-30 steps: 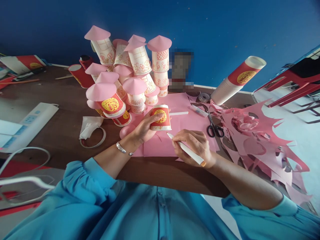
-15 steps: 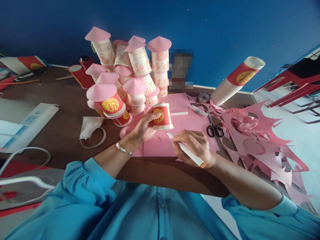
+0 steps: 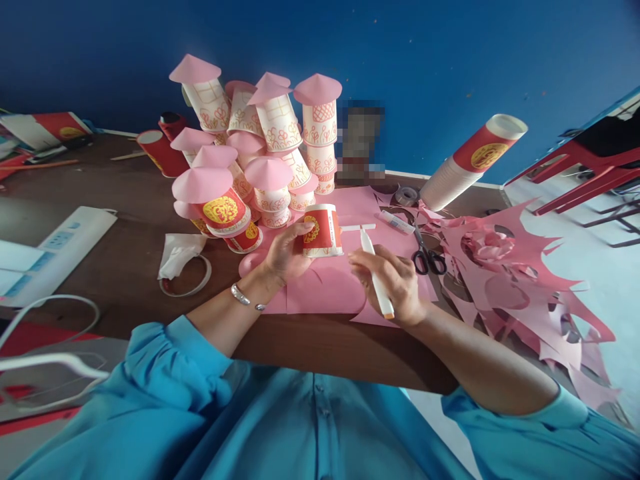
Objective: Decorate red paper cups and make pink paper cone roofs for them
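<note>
My left hand point(image 3: 289, 255) is closed around a red and white paper cup point(image 3: 327, 233) with a gold emblem, its wide rim facing down. Between the fingers of my right hand point(image 3: 395, 283) is a white marker point(image 3: 379, 277), its tip pointing up and away, a short gap to the right of the cup. Faint drawn lines run along the cup's lower white band. Beneath both hands lies pink paper point(image 3: 325, 290). Behind the cup stand several stacked paper-cup towers point(image 3: 320, 123) with pink cone roofs and orange-red drawings of flowers and windows.
Black-handled scissors point(image 3: 429, 260), a glue stick point(image 3: 396, 222) and a tape roll point(image 3: 406, 195) lie right of the cup. Pink paper scraps point(image 3: 525, 287) spread farther right, below a tall stack of cups point(image 3: 473, 163). A power strip point(image 3: 60, 250) and a white ring point(image 3: 187, 283) are on the left.
My right hand has swung the marker more upright, its tip now farther from the cup and away from me. The cup has turned slightly in my left hand, showing more of its printed side.
</note>
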Tool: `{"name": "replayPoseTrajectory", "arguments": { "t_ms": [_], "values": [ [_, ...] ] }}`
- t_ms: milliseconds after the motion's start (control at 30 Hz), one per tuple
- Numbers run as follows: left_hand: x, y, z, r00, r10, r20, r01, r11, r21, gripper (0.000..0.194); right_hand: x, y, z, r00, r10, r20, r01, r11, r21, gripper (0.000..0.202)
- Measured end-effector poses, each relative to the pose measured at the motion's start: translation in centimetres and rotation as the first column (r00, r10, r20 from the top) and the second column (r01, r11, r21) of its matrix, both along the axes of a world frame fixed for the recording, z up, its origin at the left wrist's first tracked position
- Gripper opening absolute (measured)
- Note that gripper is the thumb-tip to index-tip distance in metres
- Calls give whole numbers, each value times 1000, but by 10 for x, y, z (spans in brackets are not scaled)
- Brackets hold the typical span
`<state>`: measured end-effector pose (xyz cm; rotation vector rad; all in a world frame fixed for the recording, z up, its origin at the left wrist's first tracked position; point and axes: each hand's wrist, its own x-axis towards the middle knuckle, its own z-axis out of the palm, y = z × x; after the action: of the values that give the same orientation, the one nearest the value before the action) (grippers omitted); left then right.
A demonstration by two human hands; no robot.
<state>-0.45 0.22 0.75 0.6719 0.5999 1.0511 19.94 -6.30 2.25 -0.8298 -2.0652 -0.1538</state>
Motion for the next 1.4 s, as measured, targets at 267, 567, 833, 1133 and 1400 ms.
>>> {"name": "replayPoseTrajectory", "arguments": {
  "t_ms": [267,567,833,1133,1400],
  "values": [
    [0,-1,0,999,-5,44,7,998,-60,31,2,20,-10,992,53,-111,-81,960,-268,73],
    [3,-4,1,986,-159,51,157,987,40,45,10,31,-18,978,130,-164,-183,909,-374,77],
    [5,-7,1,991,-128,-47,135,974,180,42,16,39,-20,984,49,-173,-89,969,-231,76],
    [5,-7,0,971,-122,-204,184,929,322,44,22,48,-29,981,25,-192,-71,969,-237,83],
    [-5,-3,-4,962,-262,-77,272,944,189,62,22,51,-39,962,95,-257,-172,939,-297,94]
  ]
}}
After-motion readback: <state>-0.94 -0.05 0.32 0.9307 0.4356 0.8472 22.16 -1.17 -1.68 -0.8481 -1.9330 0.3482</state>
